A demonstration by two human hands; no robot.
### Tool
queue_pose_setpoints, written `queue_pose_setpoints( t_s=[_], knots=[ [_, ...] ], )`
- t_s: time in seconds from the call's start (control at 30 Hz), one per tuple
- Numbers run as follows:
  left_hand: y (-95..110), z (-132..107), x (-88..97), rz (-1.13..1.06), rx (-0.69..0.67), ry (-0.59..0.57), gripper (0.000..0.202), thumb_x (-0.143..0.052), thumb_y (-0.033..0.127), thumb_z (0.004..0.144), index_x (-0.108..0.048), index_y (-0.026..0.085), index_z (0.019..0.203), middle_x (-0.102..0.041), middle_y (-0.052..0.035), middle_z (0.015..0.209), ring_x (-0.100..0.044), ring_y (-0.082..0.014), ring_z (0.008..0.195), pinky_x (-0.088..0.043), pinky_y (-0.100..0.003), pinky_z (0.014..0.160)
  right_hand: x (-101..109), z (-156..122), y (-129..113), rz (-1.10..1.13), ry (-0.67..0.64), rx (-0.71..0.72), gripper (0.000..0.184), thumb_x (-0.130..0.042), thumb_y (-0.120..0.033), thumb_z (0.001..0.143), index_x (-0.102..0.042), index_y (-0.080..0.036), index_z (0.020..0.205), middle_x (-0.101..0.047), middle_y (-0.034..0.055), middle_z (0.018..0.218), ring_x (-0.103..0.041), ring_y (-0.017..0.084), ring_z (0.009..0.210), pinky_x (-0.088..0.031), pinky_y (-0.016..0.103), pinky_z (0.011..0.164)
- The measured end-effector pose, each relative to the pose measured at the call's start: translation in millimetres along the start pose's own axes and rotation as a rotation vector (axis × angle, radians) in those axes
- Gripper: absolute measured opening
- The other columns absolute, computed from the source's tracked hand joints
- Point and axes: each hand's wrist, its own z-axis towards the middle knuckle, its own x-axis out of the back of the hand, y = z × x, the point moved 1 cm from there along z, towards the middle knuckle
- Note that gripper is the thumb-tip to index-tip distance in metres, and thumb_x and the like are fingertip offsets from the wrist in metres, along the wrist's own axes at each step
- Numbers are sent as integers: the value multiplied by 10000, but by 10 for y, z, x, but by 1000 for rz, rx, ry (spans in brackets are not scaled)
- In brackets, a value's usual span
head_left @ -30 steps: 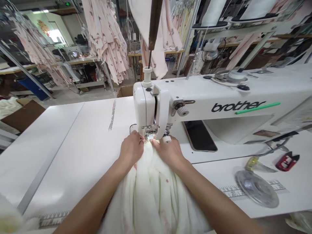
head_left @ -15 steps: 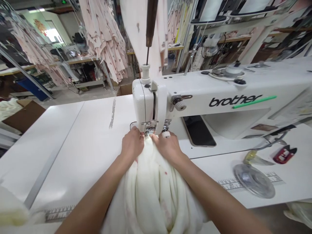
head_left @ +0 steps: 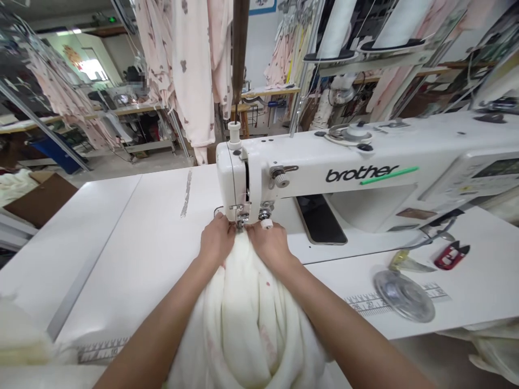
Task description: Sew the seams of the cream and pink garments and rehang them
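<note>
And here at the sewing machine (head_left: 310, 173), it's 2 bare hands on 1 cloth! The pale cream cloth (head_left: 243, 302), dotted with a few reddish marks, has its narrow end right at the machine's needle and spills in long folds in front of it. The left grip (head_left: 217, 237), just left of the machine's needle, is pinched on the cloth's edge; the right grip (head_left: 268, 243), just right of that needle, is closed on the opposite edge, with some fingertips hidden at both.

Look under the machine's arm: 1 phone (head_left: 322, 219), dark screen up, on the white tabletop (head_left: 162, 254). On the machine's front, 1 green strip (head_left: 389, 175) slants across the lettering. In front of the machine, to the right, come 1 clear disc (head_left: 403, 296) overlapping a printed ruler (head_left: 359, 306), 1 small yellow-tipped item (head_left: 405, 262) and 1 red-and-black gadget (head_left: 452, 255).

Up behind the machine, 2 white thread cones (head_left: 336, 29) stand on their holders. Beyond the machine, far left: 1 cardboard box (head_left: 42, 197), 1 blue bin (head_left: 57, 151), and pink patterned garments (head_left: 192, 70) hanging, too overlapped to count.
</note>
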Motion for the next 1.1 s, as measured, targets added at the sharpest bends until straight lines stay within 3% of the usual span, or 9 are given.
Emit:
queue_pose_setpoints(
  t_s=[0.17, 0.47, 0.7, 0.93, 1.1],
  knots=[
    [-47, -13, 55, -82, -36, -14, 141, -447, 211, 786, -562, 182, 863, -624, -39, 895, -591, -183, 819, -413, -266, 671, 33, -13, -6, -23, 1, 19, 222, -428, -253, 886, -627, -157, 859, -656, 82, 765, -614, 198, 756, -325, 257, 564],
    [-46, -3, 15, -117, -24, 21, 133, -429, 203, 781, -539, 173, 849, -610, -64, 914, -576, -211, 853, -391, -290, 692, 12, 10, -22, -40, -3, -17, 259, -408, -287, 899, -627, -150, 886, -663, 92, 773, -621, 211, 767, -313, 269, 560],
    [-85, -40, 57, -166, -23, 12, 63, -465, 229, 740, -509, 197, 709, -598, -8, 727, -565, -166, 714, -375, -249, 607, 69, -27, -18, -12, 4, -16, 253, -435, -322, 893, -625, -155, 905, -672, 76, 819, -619, 200, 767, -313, 263, 567],
    [-86, -22, 53, -175, -5, 17, 80, -465, 226, 744, -528, 178, 732, -630, -51, 834, -583, -194, 783, -394, -270, 658, 76, -31, -15, 55, -4, -20, 252, -433, -303, 893, -624, -139, 876, -670, 101, 852, -617, 218, 804, -341, 264, 605],
    [-85, -11, 68, -186, 5, 4, 93, -472, 247, 753, -529, 182, 719, -629, -35, 796, -582, -187, 764, -396, -264, 645, 122, -89, 137, 188, -58, 91, 353, -339, -379, 935, -606, -173, 833, -666, 38, 795, -611, 169, 739, -371, 225, 610]
  ],
)
